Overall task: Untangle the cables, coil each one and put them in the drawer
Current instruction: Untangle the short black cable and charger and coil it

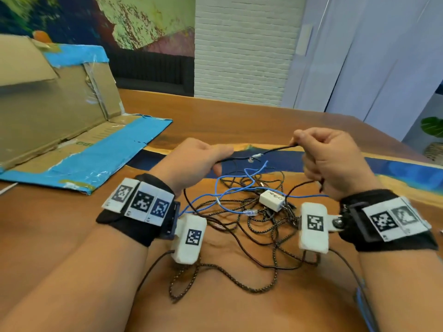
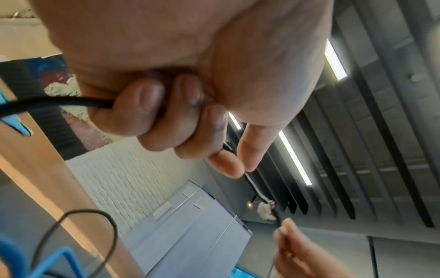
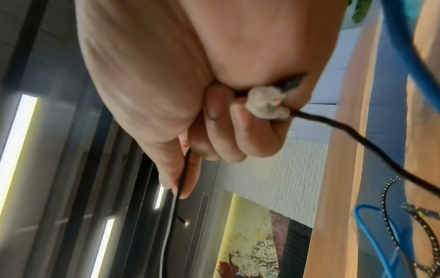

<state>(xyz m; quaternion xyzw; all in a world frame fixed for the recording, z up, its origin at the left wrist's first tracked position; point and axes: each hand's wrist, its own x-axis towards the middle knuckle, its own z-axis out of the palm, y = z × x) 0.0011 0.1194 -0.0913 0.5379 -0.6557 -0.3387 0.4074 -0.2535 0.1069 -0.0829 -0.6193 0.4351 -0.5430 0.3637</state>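
Note:
A thin black cable (image 1: pixel 275 150) with a whitish lump (image 1: pixel 257 155) on it is stretched in the air between my hands. My left hand (image 1: pixel 219 159) pinches one end between thumb and forefinger, and its other fingers curl round more of the black cable (image 2: pixel 59 102). My right hand (image 1: pixel 297 142) pinches the other end and also holds a length of black cable (image 3: pixel 357 135) in its curled fingers. Below the hands a tangle lies on the table: a blue cable (image 1: pixel 230 190), dark braided cables (image 1: pixel 263 226) and a white charger block (image 1: pixel 272 199).
An opened cardboard box (image 1: pixel 60 111) with blue tape stands on the wooden table (image 1: pixel 239 111) at the left, its flap lying flat towards the tangle. A braided loop (image 1: pixel 182 281) trails towards the near edge. A white brick wall stands behind the table.

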